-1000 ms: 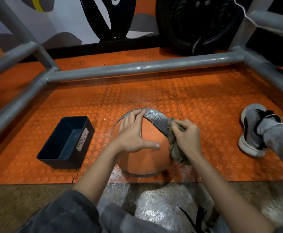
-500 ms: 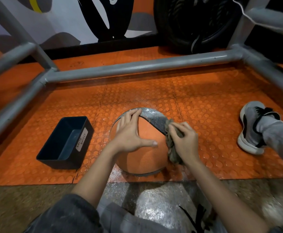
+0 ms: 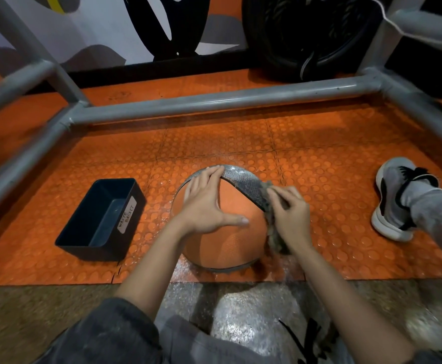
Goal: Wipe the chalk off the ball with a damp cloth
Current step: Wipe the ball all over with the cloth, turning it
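Wiping looks about midway. The round orange textured ball (image 3: 230, 240) on the orange studded floor mat (image 3: 327, 177) seems clean on its near face, but its grey band (image 3: 246, 183) at 1 o'clock looks chalk-speckled. The left hand (image 3: 204, 206) presses flat, fingers straight, at 10 o'clock. The right hand (image 3: 290, 216) clutches a crumpled grey-brown cloth (image 3: 273, 233) at 3 o'clock.

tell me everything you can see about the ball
The ball is orange with a pebbled, rubbery-looking skin. A grey speckled band crosses its upper right and a grey line shows round its edge. It sits on the orange studded mat, to the right of the dark bin. The left hand lies flat on its upper left, fingers straight and thumb spread. The right hand presses a grey cloth against its right side, at the band's lower end.
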Demonstrator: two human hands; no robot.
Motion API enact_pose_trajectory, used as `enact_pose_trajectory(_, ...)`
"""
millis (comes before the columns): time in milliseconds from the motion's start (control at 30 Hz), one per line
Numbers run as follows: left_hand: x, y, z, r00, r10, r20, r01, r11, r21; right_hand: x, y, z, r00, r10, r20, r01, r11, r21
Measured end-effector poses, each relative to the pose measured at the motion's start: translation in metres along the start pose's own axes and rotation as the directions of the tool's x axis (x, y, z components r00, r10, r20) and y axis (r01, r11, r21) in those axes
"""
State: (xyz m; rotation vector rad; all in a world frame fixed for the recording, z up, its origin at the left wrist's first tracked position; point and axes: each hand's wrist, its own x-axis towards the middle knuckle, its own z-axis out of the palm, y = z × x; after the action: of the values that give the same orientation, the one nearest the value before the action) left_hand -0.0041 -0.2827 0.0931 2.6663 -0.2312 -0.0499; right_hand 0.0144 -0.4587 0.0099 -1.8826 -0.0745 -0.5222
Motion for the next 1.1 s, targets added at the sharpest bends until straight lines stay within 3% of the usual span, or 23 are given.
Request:
enact_pose_trajectory(100,0.002,0.0,0.002,1.0,0.0,-0.009,0.0,1.0,0.011,-0.006,0.022,-0.004,0.974,0.225,0.028,-0.226,0.974,0.029)
enact_pose_trajectory(167,0.003,0.001,0.004,1.0,-0.006,-0.03,0.007,1.0,0.022,-0.004,0.017,-0.002,0.969,0.247,0.013,-0.247,0.969,0.013)
enact_pose_trajectory(233,0.004,0.001,0.004,0.999,-0.008,-0.041,0.01,0.999,0.031,0.001,-0.005,0.002,0.984,0.179,-0.01,-0.179,0.983,-0.047)
enact_pose_trajectory(367,0.008,0.002,0.003,0.999,-0.034,-0.013,0.034,0.999,0.024,-0.003,-0.055,0.02,0.988,-0.147,0.04,0.152,0.966,-0.211)
enact_pose_trajectory(433,0.009,0.004,0.002,0.999,-0.037,0.009,0.037,0.999,0.004,-0.005,-0.053,0.023,0.981,-0.189,0.044,0.194,0.959,-0.207)
enact_pose_trajectory(600,0.011,0.008,0.003,1.0,-0.014,-0.007,0.015,0.999,0.046,-0.003,-0.006,0.009,0.994,0.04,-0.1,-0.028,0.992,0.126)
enact_pose_trajectory(767,0.012,0.013,0.006,1.0,-0.02,0.001,0.02,0.998,0.066,-0.004,0.004,0.006,0.961,0.259,-0.099,-0.248,0.962,0.117)
enact_pose_trajectory(833,0.012,0.012,0.005,1.0,-0.025,-0.006,0.025,0.997,0.071,0.003,-0.018,0.01,0.983,0.169,-0.072,-0.17,0.985,-0.008)
enact_pose_trajectory(967,0.008,0.007,0.002,1.0,-0.029,-0.005,0.029,0.999,0.034,0.005,-0.05,0.02,0.984,-0.157,0.083,0.17,0.968,-0.184)
enact_pose_trajectory(1033,0.005,0.004,0.002,1.0,-0.029,-0.012,0.029,0.999,0.014,0.004,-0.041,0.02,0.976,-0.21,0.064,0.217,0.968,-0.125)
enact_pose_trajectory(1100,0.004,0.003,0.002,1.0,-0.021,-0.015,0.021,1.0,0.014,-0.001,-0.018,0.014,0.987,-0.156,-0.027,0.157,0.987,0.033)
